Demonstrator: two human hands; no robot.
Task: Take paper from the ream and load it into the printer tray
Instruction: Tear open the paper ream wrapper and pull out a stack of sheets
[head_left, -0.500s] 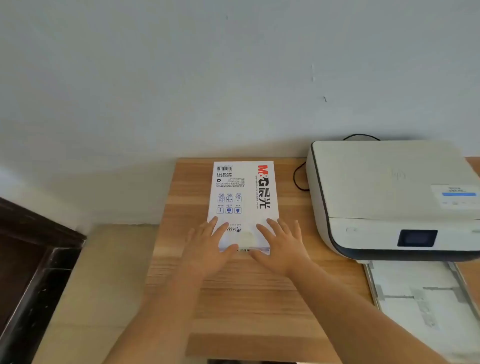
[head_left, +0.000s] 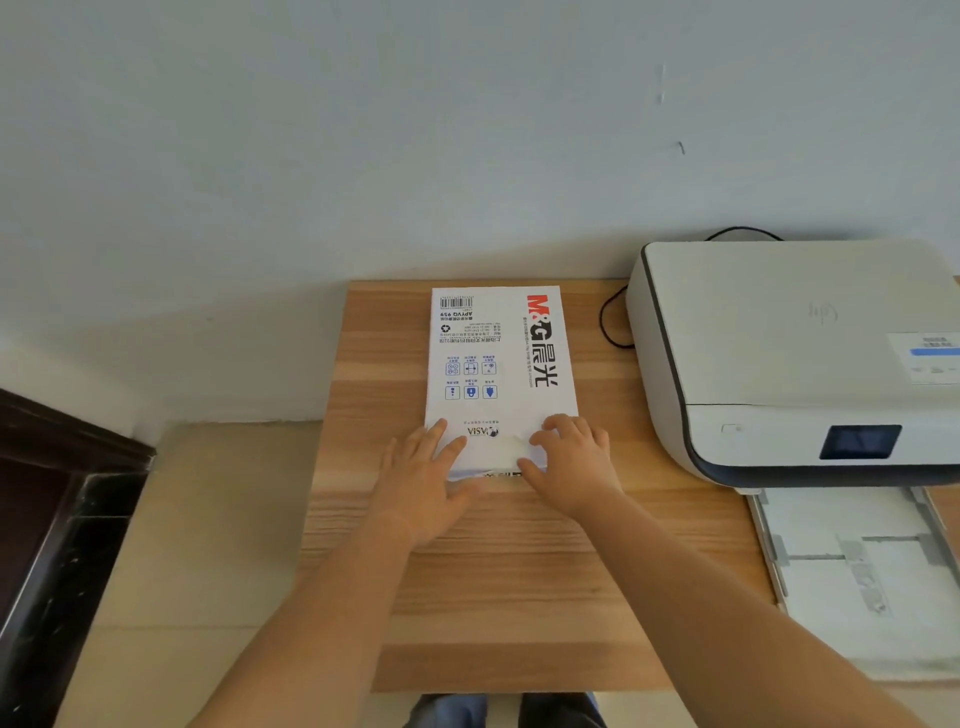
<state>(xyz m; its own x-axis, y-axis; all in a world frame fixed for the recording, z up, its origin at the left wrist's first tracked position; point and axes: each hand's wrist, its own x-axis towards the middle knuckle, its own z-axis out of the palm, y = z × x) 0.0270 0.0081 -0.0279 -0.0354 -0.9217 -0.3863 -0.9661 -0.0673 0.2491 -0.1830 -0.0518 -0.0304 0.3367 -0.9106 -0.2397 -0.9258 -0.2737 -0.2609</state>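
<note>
On ream's near end | left hand flat | right hand curled, pinching wrapper

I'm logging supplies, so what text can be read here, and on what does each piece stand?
"M&G", with two large Chinese characters: ream wrapper, right strip.
"APYVQ 959": upside down, under the ream's barcode.
"ASIA": upside down, between the hands.
Fine print and icon captions on the ream: too small.
Logo and blue-barred sticker on the printer: blurred.
</note>
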